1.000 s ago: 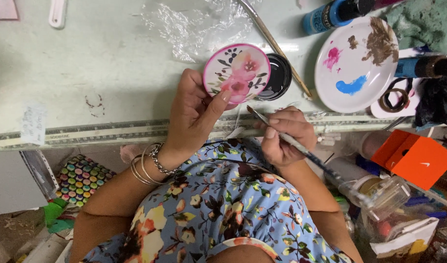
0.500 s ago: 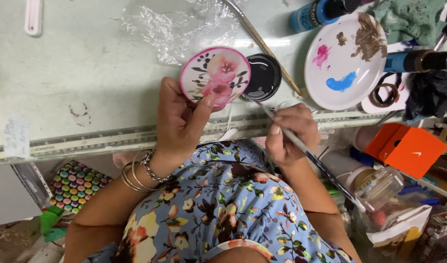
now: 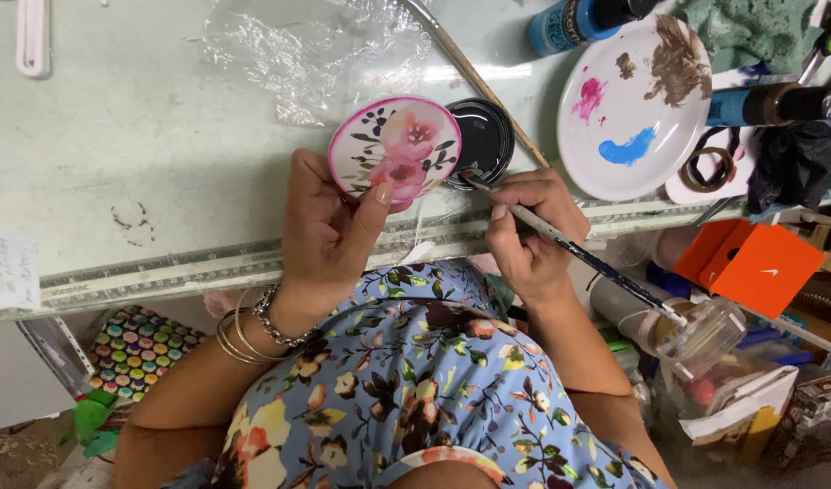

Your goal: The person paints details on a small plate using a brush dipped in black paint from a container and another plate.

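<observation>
My left hand holds a small round disc with a pink rim and painted pink flowers and dark leaves, thumb pressed on its lower edge. My right hand grips a thin paintbrush, handle slanting down to the right. The brush tip touches the lower edge of a black round lid that lies on the table just right of the disc.
A white paint palette plate with pink, blue and brown paint lies at the right, with blue paint bottles nearby. Crumpled clear plastic and a long stick lie behind the disc. An orange box sits below the table edge.
My right hand has moved up so the brush tip now reaches the black lid. The view has shifted slightly; the disc stays held in my left hand.
</observation>
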